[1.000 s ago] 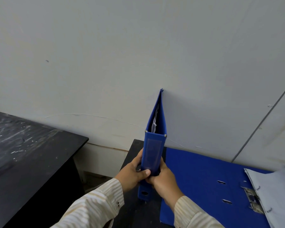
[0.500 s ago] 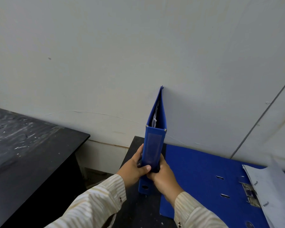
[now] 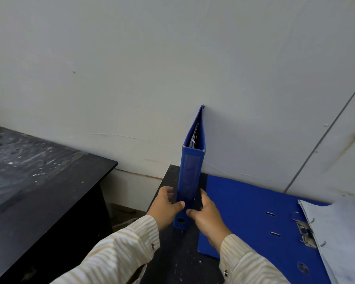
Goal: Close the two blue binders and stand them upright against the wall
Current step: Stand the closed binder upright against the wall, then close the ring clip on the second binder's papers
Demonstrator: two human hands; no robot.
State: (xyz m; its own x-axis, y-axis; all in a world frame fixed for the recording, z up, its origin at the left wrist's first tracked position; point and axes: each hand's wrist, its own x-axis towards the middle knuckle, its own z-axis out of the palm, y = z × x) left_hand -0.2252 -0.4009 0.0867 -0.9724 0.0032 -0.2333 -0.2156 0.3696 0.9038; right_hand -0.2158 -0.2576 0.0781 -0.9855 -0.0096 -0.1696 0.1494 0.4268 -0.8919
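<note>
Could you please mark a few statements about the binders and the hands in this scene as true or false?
1. The upright binder stands with its far top corner at the wall. True.
2. The left hand and the right hand both grip the upright binder low on its spine. True.
3. The second binder is closed. False: it lies open and flat, with papers on its right half.
4. The second binder lies to the left of the upright binder. False: it lies to its right.
</note>
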